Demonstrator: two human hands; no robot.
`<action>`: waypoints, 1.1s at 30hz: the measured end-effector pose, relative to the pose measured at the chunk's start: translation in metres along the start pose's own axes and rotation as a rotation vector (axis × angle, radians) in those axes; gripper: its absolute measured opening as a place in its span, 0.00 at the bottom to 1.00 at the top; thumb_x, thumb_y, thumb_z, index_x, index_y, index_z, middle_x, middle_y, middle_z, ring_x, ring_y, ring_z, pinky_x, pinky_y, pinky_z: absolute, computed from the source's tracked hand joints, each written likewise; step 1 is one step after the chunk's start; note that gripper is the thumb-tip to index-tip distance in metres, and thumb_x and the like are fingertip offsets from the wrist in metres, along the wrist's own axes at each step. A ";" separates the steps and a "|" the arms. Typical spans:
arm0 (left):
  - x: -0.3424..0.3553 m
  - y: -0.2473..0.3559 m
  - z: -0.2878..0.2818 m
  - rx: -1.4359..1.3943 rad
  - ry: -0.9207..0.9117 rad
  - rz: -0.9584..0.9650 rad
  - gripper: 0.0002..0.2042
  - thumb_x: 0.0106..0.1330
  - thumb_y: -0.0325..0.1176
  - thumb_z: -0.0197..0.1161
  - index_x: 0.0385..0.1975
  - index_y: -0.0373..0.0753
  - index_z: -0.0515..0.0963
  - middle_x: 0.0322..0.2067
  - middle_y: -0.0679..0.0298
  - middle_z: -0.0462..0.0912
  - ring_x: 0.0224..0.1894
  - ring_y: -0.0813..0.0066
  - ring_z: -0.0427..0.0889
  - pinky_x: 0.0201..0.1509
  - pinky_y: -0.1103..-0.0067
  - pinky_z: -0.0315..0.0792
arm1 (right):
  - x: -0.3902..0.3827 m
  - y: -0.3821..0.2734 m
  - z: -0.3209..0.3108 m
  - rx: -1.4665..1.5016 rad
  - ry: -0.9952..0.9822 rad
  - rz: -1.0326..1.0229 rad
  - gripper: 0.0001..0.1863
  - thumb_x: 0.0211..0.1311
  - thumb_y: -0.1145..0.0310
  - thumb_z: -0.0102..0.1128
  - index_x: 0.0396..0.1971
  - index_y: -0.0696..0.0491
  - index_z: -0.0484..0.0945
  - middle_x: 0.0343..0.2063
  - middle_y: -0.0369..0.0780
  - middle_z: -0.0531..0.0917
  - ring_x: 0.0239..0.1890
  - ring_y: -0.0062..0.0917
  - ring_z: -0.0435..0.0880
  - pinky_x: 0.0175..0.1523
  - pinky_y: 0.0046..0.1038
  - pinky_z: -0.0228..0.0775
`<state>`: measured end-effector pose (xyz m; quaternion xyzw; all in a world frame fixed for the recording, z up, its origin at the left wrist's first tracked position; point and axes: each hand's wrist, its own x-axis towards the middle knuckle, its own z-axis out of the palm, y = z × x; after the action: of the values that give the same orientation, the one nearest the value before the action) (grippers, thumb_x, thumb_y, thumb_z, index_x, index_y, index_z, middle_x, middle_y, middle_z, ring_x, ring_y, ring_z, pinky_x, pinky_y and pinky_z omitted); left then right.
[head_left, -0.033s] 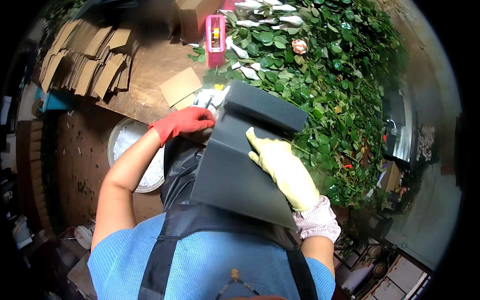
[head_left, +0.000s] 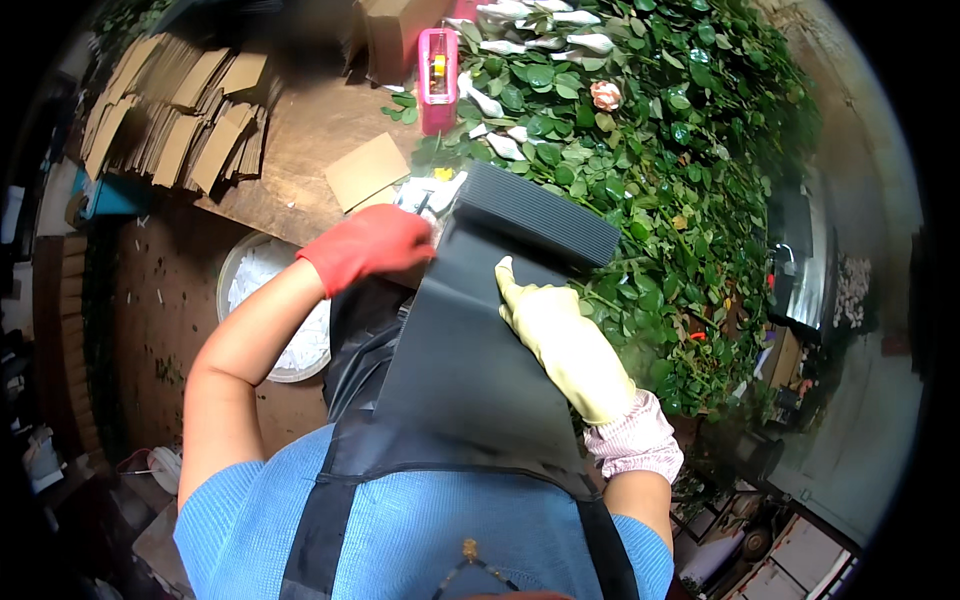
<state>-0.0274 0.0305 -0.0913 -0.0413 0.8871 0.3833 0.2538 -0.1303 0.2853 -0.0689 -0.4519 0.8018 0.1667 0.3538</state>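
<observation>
Dark sheets [head_left: 470, 370], stacked with ribbed edges, lean from the person's apron toward the near edge of the wooden worktop [head_left: 300, 150], beside the heaped rose stems [head_left: 660, 170]. The right hand [head_left: 560, 340], yellow-gloved, lies flat and open on the top sheet, while the red-gloved left hand [head_left: 370, 245] curls at the stack's left corner, apparently pinching one sheet. Peeling a single sheet off seems the step in hand; next calls for separating it cleanly.
</observation>
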 end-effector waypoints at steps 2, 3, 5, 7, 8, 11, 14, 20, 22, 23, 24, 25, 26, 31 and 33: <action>0.014 0.011 0.013 0.277 0.057 0.391 0.19 0.70 0.45 0.65 0.54 0.39 0.82 0.41 0.50 0.86 0.45 0.48 0.85 0.46 0.60 0.79 | 0.006 -0.007 0.004 -0.052 -0.041 0.032 0.30 0.76 0.53 0.55 0.73 0.48 0.68 0.49 0.45 0.89 0.52 0.40 0.89 0.54 0.45 0.81; 0.024 0.015 0.025 0.290 0.115 0.661 0.26 0.70 0.47 0.65 0.65 0.41 0.75 0.51 0.48 0.85 0.54 0.47 0.83 0.54 0.59 0.78 | 0.004 -0.009 0.004 -0.033 -0.045 0.021 0.29 0.77 0.53 0.54 0.72 0.47 0.68 0.49 0.45 0.89 0.52 0.40 0.89 0.55 0.45 0.81; 0.040 0.012 0.047 0.361 0.201 0.803 0.39 0.71 0.56 0.60 0.78 0.45 0.60 0.72 0.42 0.65 0.74 0.43 0.65 0.75 0.55 0.60 | -0.006 -0.007 -0.004 0.014 0.002 -0.025 0.29 0.76 0.52 0.54 0.72 0.47 0.69 0.49 0.46 0.89 0.52 0.41 0.88 0.56 0.45 0.80; 0.050 0.003 0.064 0.381 0.134 0.715 0.44 0.71 0.62 0.57 0.82 0.47 0.54 0.79 0.42 0.52 0.81 0.42 0.52 0.83 0.54 0.47 | -0.023 -0.001 -0.018 0.067 0.043 -0.071 0.29 0.76 0.51 0.54 0.72 0.47 0.70 0.49 0.46 0.89 0.53 0.41 0.88 0.57 0.44 0.79; 0.054 -0.002 0.068 0.403 0.175 0.757 0.44 0.71 0.63 0.56 0.82 0.47 0.54 0.80 0.42 0.51 0.81 0.42 0.51 0.83 0.53 0.45 | -0.035 0.003 -0.025 0.139 0.108 -0.150 0.29 0.76 0.50 0.53 0.72 0.47 0.71 0.50 0.47 0.89 0.53 0.42 0.88 0.58 0.44 0.79; 0.058 -0.013 0.073 0.480 0.185 0.755 0.44 0.70 0.66 0.53 0.82 0.48 0.54 0.81 0.42 0.49 0.82 0.42 0.48 0.83 0.52 0.42 | -0.067 0.005 -0.037 0.551 0.082 -0.203 0.32 0.72 0.44 0.59 0.66 0.52 0.78 0.53 0.50 0.87 0.58 0.46 0.85 0.65 0.42 0.75; 0.059 -0.012 0.079 0.433 0.196 0.779 0.45 0.69 0.66 0.54 0.82 0.48 0.55 0.80 0.41 0.50 0.82 0.41 0.49 0.83 0.52 0.41 | -0.065 -0.021 -0.029 0.250 0.274 -0.481 0.36 0.62 0.49 0.72 0.62 0.60 0.79 0.51 0.51 0.87 0.51 0.46 0.88 0.58 0.40 0.80; 0.068 -0.021 0.091 0.445 0.312 0.831 0.44 0.70 0.67 0.54 0.81 0.48 0.56 0.79 0.44 0.54 0.80 0.43 0.55 0.82 0.53 0.49 | -0.034 -0.059 -0.046 -0.110 -0.034 -0.257 0.22 0.67 0.53 0.67 0.52 0.54 0.83 0.34 0.46 0.89 0.38 0.44 0.89 0.45 0.44 0.81; 0.071 -0.024 0.093 0.410 0.338 0.818 0.43 0.70 0.66 0.55 0.80 0.48 0.57 0.79 0.44 0.56 0.80 0.44 0.56 0.81 0.53 0.50 | -0.029 -0.067 -0.078 0.151 0.190 -0.472 0.17 0.68 0.56 0.66 0.48 0.51 0.82 0.33 0.45 0.88 0.35 0.45 0.88 0.43 0.46 0.80; 0.072 -0.025 0.095 0.379 0.344 0.807 0.43 0.70 0.65 0.55 0.80 0.48 0.57 0.78 0.45 0.56 0.80 0.44 0.56 0.81 0.54 0.50 | -0.016 -0.076 -0.095 0.317 0.286 -0.555 0.16 0.68 0.57 0.65 0.48 0.51 0.81 0.33 0.45 0.88 0.34 0.45 0.88 0.42 0.47 0.80; 0.073 -0.026 0.096 0.349 0.348 0.795 0.43 0.70 0.65 0.55 0.80 0.48 0.58 0.78 0.45 0.57 0.79 0.44 0.57 0.81 0.54 0.51 | 0.004 -0.092 -0.109 0.312 0.467 -0.593 0.16 0.69 0.58 0.64 0.49 0.51 0.80 0.31 0.45 0.87 0.35 0.45 0.88 0.42 0.47 0.79; 0.075 -0.026 0.096 0.318 0.350 0.785 0.42 0.70 0.64 0.56 0.79 0.48 0.58 0.78 0.45 0.57 0.79 0.45 0.57 0.80 0.54 0.52 | 0.032 -0.109 -0.121 0.305 0.686 -0.707 0.15 0.69 0.60 0.63 0.50 0.52 0.79 0.30 0.45 0.87 0.35 0.45 0.88 0.42 0.47 0.79; 0.076 -0.025 0.098 0.290 0.356 0.777 0.42 0.70 0.64 0.56 0.79 0.47 0.59 0.77 0.45 0.58 0.79 0.45 0.58 0.80 0.54 0.52 | 0.070 -0.126 -0.129 0.155 0.607 -0.533 0.14 0.70 0.62 0.61 0.50 0.51 0.79 0.33 0.44 0.87 0.40 0.42 0.88 0.46 0.47 0.78; 0.080 -0.026 0.105 0.199 0.354 0.737 0.40 0.70 0.61 0.57 0.78 0.47 0.61 0.76 0.47 0.61 0.78 0.47 0.60 0.79 0.56 0.55 | 0.227 -0.169 -0.101 -0.608 0.478 -0.221 0.19 0.67 0.66 0.61 0.56 0.52 0.79 0.45 0.44 0.86 0.55 0.38 0.83 0.63 0.43 0.69; 0.081 -0.027 0.108 0.173 0.342 0.729 0.39 0.70 0.60 0.58 0.77 0.46 0.61 0.76 0.47 0.62 0.77 0.48 0.61 0.79 0.57 0.56 | 0.244 -0.174 -0.094 -0.655 0.468 -0.209 0.22 0.66 0.67 0.62 0.60 0.52 0.79 0.50 0.45 0.85 0.60 0.38 0.80 0.70 0.41 0.65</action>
<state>-0.0456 0.0971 -0.2104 0.2342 0.9019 0.3598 -0.0475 -0.1060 -0.0115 -0.1696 -0.6451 0.7150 0.2690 0.0146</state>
